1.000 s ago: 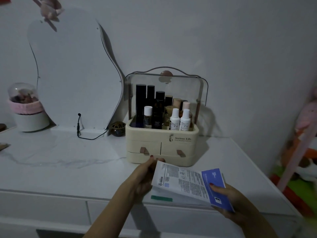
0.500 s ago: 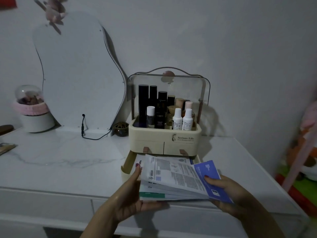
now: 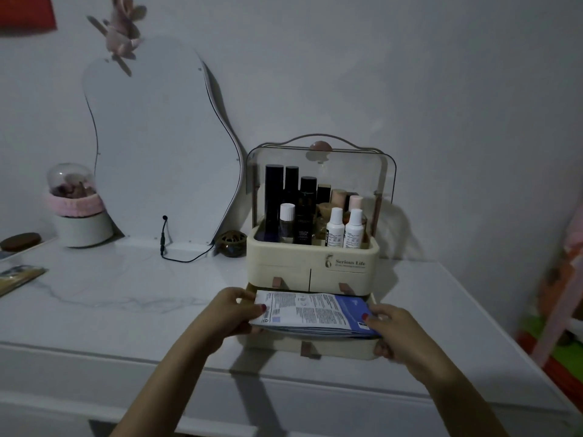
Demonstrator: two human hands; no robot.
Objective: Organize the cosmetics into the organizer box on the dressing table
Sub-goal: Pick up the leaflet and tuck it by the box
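A cream organizer box (image 3: 284,266) with a clear raised lid stands on the white dressing table (image 3: 126,298). Several bottles (image 3: 334,228) fill its top tray. Its bottom drawer (image 3: 334,350) is pulled out toward me. A stack of flat white and blue sachets (image 3: 315,313) lies over the open drawer. My left hand (image 3: 230,313) grips the stack's left end, thumb on top. My right hand (image 3: 394,329) grips its right end, next to the drawer's right front corner.
A wavy mirror (image 3: 157,146) leans on the wall at the left, with a black cable (image 3: 176,250) and a small dark bowl (image 3: 232,244) at its foot. A glass-domed jar (image 3: 75,209) stands far left. The table's front edge lies just under my forearms.
The bottom drawer has come out of the box. Both hands have lowered the sachet stack from a tilted hold in front of the box down flat onto the open drawer.
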